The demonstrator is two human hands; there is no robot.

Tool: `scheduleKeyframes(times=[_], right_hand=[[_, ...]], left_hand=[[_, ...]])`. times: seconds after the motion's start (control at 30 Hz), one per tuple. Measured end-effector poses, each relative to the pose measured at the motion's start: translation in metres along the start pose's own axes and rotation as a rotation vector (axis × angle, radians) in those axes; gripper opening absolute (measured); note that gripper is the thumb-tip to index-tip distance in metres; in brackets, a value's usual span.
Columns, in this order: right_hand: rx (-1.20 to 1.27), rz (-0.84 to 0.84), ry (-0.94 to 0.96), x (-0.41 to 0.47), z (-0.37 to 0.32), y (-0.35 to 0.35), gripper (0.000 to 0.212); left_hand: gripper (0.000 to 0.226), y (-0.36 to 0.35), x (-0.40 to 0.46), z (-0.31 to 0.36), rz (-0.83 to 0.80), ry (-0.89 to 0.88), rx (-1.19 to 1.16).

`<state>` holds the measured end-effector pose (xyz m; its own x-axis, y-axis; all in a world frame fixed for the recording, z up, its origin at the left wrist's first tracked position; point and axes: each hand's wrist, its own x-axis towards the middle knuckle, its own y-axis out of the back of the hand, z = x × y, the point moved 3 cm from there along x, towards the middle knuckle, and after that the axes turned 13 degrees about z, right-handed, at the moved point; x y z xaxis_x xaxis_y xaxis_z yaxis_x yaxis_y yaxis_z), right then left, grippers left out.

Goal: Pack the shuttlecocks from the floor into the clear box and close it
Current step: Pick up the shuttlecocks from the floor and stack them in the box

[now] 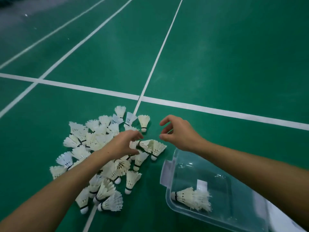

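A pile of several white feather shuttlecocks [100,148] lies on the green court floor. My left hand [123,144] reaches over the pile and grips the cork end of a short nested stack of shuttlecocks [153,146] that points right. My right hand [178,133] hovers just right of that stack, fingers curled apart, holding nothing. The clear box [172,203] sits open at the lower right under my right forearm. A nested stack of shuttlecocks [192,197] lies inside it.
White court lines [217,111] cross the green floor beyond the pile. A single shuttlecock [143,122] stands apart at the pile's far edge. A white sheet or lid [277,213] lies under the box's right side, partly hidden by my arm.
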<state>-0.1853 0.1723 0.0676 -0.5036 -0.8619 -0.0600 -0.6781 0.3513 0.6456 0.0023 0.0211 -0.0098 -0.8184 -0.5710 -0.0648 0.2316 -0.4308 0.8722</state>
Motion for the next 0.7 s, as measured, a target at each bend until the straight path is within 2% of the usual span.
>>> scheduleKeyframes(times=[0.1, 0.23, 0.43, 0.57, 0.7], right_hand=[[-0.062, -0.035, -0.015, 0.025, 0.017, -0.030, 0.042], [-0.158, -0.147, -0.084, 0.044, 0.048, -0.059, 0.062], [-0.223, -0.330, -0.170, 0.064, 0.074, -0.083, 0.086], [-0.223, -0.337, -0.203, 0.072, 0.080, -0.092, 0.087], [-0.216, -0.337, -0.196, 0.075, 0.087, -0.089, 0.086]], left_hand=[[0.077, -0.013, 0.009, -0.007, -0.109, -0.091, 0.084], [0.090, -0.031, 0.015, -0.003, -0.122, -0.167, 0.186], [0.095, -0.051, 0.029, -0.007, -0.151, -0.099, 0.103], [0.098, -0.063, 0.045, -0.011, -0.140, -0.034, 0.041], [0.086, -0.077, 0.058, -0.004, -0.064, 0.006, 0.024]])
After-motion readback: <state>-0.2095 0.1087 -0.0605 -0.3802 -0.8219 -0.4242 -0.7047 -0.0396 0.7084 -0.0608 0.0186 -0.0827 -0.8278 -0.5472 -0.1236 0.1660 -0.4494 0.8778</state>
